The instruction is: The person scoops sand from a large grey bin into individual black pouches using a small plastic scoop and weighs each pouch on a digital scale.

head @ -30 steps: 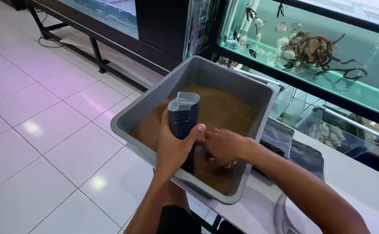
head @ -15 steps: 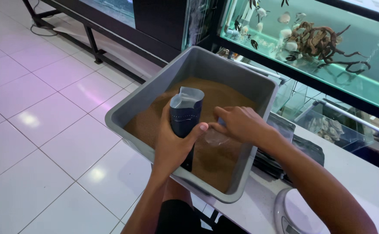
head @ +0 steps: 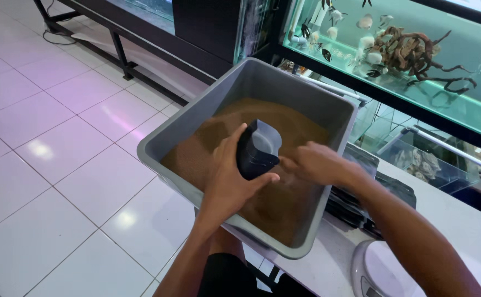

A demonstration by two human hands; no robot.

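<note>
A dark scoop-shaped container (head: 257, 149) is gripped by the left hand (head: 230, 179), fingers wrapped round its lower body, and is held upright over the brown granular material (head: 284, 124) that fills a grey tub (head: 196, 118). The right hand (head: 313, 163) is kept just beside the container, at its 3 o'clock, with fingers loosely spread and nothing held; whether its fingertips touch the container cannot be told. The tub is set at the edge of a white surface (head: 471, 231), its near corner jutting over the tiled floor (head: 48, 148). At 4 o'clock from the tub a white scale (head: 372, 269) is partly seen, and at 1 o'clock an aquarium (head: 416, 60) stands (fish and driftwood inside). A spill is judged the main risk: if the container is tilted, grains could be shed beyond the rim onto the floor. Pressure on the overhanging corner could also tip the tub.
</note>
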